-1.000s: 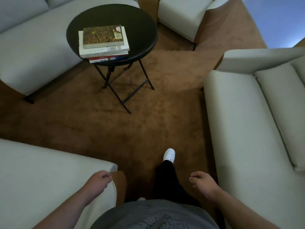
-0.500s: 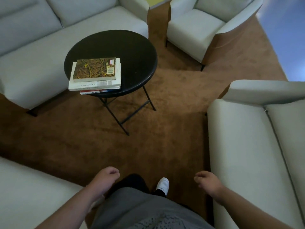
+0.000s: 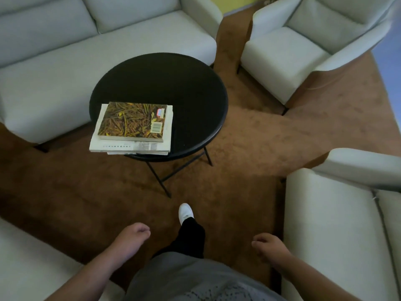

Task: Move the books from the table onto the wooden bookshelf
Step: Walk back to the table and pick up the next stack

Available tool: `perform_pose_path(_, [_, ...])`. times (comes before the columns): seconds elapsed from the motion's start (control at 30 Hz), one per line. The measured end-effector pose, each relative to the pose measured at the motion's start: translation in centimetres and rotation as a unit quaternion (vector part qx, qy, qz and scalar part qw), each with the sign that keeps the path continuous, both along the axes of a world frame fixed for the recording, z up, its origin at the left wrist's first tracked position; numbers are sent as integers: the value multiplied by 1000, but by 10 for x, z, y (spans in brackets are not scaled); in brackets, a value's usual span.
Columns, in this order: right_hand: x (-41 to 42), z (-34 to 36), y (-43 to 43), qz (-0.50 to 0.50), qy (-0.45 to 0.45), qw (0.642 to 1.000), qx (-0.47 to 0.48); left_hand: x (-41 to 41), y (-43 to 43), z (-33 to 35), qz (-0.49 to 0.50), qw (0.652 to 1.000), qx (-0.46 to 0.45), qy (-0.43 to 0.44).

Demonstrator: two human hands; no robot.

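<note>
Nearer than a half-second back, the books are lying stacked flat at the near-left edge of the table, overhanging it slightly. We are judging the stack stiff and fairly heavy (the glossy top paperback may slide), so we are favouring a grip under the bottom book, both sides. Our left hand and right hand are hanging loosely curled, holding nothing.

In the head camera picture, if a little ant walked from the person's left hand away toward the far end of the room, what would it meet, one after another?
Near to far: left hand → white shoe → stack of books → long sofa.
</note>
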State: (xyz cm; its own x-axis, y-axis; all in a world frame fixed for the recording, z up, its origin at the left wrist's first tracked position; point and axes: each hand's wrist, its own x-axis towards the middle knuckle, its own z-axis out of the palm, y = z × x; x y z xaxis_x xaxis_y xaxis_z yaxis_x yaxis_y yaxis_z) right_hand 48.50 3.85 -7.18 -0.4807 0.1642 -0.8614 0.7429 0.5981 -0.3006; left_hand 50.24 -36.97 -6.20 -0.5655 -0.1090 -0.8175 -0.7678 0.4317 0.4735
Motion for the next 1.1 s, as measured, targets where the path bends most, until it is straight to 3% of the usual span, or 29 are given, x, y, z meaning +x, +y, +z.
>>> perform_pose_path(0.33, [-184, 20, -87, 139, 72, 988, -4, -112, -39, 6, 186, 979, 82, 16])
perform_pose_path(0.5, [-257, 47, -142, 197, 127, 970, -67, -148, -46, 15, 326, 935, 136, 31])
perform_pose_path(0.67, [-327, 66, -197, 268, 203, 938, -80, -169, -45, 18, 463, 863, 193, 56])
perform_pose_path(0.97, [-405, 71, -265, 375, 254, 888, -85, -203, -32, 19, 555, 801, 213, 75])
perform_pose_path(1.1, [-429, 70, -292, 472, 242, 844, -79, -219, -23, 15, 618, 756, 200, 80])
